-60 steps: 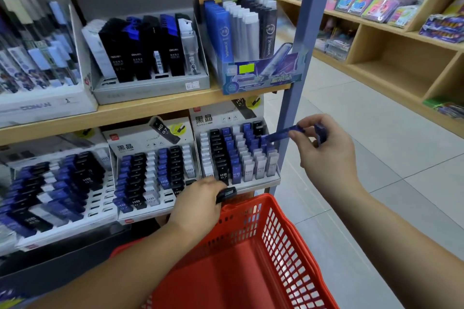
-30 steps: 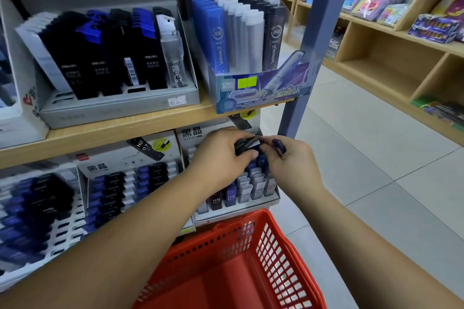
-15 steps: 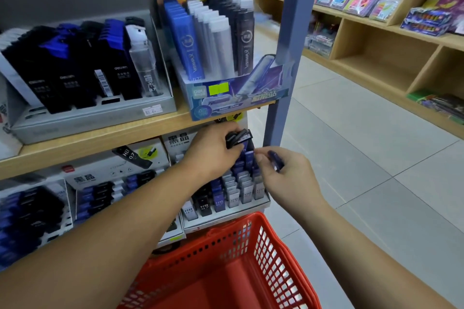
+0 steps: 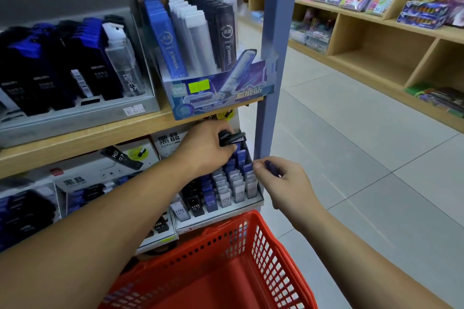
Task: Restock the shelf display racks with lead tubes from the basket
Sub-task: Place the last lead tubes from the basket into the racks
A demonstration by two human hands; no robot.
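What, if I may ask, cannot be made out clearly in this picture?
Head view:
1. How many black lead tubes the left hand grips: fingers cover them, and they are blurred.
2. Most of the blue lead tube in the right hand: hidden by fingers.
3. The red basket, near end: cut off by the bottom edge.

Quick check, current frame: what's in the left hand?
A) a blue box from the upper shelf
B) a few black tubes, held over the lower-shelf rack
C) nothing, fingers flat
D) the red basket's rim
B: the left hand grips black tubes above the rack on the lower shelf, while the right hand pinches a blue tube beside it.
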